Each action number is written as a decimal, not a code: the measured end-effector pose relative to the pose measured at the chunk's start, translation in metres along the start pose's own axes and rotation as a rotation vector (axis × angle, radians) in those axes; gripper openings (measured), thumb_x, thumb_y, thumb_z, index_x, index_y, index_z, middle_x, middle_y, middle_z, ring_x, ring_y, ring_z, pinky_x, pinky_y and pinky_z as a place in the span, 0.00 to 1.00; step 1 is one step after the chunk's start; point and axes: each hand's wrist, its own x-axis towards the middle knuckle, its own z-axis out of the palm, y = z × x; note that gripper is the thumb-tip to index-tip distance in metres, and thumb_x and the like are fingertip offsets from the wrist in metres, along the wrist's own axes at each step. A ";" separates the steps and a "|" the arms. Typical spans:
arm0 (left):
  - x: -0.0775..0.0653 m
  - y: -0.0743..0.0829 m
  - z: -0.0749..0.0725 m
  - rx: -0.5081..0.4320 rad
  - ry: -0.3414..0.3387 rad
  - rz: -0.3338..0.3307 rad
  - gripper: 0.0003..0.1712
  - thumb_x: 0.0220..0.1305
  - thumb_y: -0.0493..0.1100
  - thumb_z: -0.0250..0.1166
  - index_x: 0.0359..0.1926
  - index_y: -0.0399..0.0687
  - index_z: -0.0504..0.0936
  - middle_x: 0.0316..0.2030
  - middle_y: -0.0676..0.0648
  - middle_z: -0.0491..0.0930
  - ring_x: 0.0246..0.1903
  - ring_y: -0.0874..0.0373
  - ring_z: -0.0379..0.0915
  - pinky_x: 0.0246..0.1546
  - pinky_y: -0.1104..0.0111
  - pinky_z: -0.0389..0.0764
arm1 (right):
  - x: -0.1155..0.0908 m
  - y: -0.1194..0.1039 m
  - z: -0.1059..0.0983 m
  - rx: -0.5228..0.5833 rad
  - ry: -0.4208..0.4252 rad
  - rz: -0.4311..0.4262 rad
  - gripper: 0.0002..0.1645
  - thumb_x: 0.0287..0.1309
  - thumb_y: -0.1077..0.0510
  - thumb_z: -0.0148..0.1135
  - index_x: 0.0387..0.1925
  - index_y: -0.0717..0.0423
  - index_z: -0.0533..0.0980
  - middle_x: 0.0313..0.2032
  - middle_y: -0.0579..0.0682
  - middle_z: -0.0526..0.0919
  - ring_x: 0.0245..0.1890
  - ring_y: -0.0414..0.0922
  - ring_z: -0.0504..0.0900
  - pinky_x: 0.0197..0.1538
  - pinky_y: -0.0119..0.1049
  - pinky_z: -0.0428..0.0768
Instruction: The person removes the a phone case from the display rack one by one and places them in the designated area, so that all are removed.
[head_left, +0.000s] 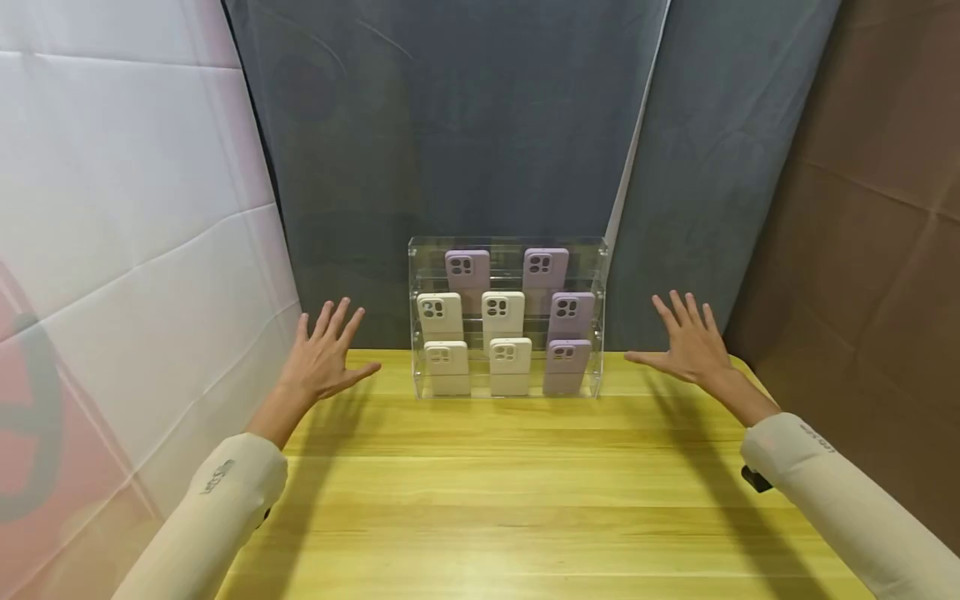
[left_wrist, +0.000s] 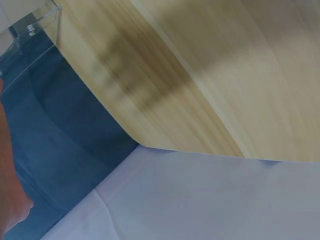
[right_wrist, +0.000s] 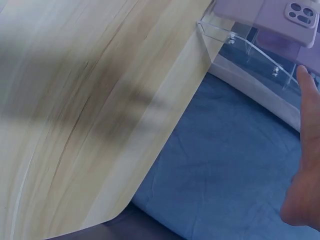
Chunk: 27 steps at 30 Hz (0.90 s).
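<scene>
A clear acrylic display rack [head_left: 507, 243] stands at the back of the wooden table, bearing several phone cases in three tiers. Purple cases [head_left: 545, 265] fill the top tier and the right end of the lower two; white cases [head_left: 510, 367] take the left and middle spots there. To the rack's left my left hand [head_left: 324, 354] hovers with fingers spread, touching nothing. My right hand [head_left: 686, 342] is likewise spread in the air, to the right of the rack. In the right wrist view, a purple case [right_wrist: 270, 17] appears at the top, beyond my thumb [right_wrist: 309, 115].
The yellowish wooden table [head_left: 495, 500] has rounded back corners. A grey-blue curtain [head_left: 450, 125] hangs right behind it. White cloth [head_left: 150, 167] closes the left side, and brown cloth [head_left: 870, 233] the right.
</scene>
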 end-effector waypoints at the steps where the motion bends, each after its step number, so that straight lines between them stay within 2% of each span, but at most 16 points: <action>1: 0.001 0.001 0.000 -0.002 0.000 0.002 0.62 0.64 0.75 0.61 0.84 0.45 0.47 0.82 0.35 0.40 0.80 0.33 0.38 0.75 0.31 0.41 | 0.000 -0.001 0.000 -0.001 0.003 -0.006 0.74 0.52 0.20 0.65 0.84 0.53 0.44 0.81 0.67 0.41 0.80 0.68 0.38 0.79 0.65 0.31; 6: 0.009 0.007 -0.002 -0.021 0.005 0.012 0.62 0.65 0.74 0.62 0.84 0.44 0.47 0.82 0.34 0.42 0.79 0.33 0.40 0.75 0.31 0.43 | 0.000 -0.008 0.000 0.011 -0.004 -0.016 0.73 0.53 0.20 0.65 0.84 0.53 0.45 0.81 0.67 0.42 0.80 0.67 0.38 0.79 0.65 0.32; 16: 0.024 0.015 0.001 -0.061 -0.032 0.015 0.62 0.67 0.74 0.60 0.84 0.43 0.45 0.82 0.33 0.41 0.79 0.32 0.41 0.75 0.32 0.45 | 0.000 -0.021 0.004 0.011 -0.019 -0.057 0.70 0.54 0.22 0.66 0.83 0.54 0.49 0.80 0.68 0.46 0.80 0.69 0.43 0.80 0.64 0.35; 27: 0.036 0.020 0.003 -0.123 -0.044 0.016 0.61 0.68 0.72 0.62 0.84 0.42 0.44 0.81 0.31 0.44 0.78 0.31 0.43 0.74 0.32 0.48 | 0.000 -0.033 0.008 0.025 -0.054 -0.058 0.69 0.55 0.23 0.67 0.83 0.54 0.49 0.80 0.68 0.48 0.80 0.67 0.45 0.80 0.63 0.40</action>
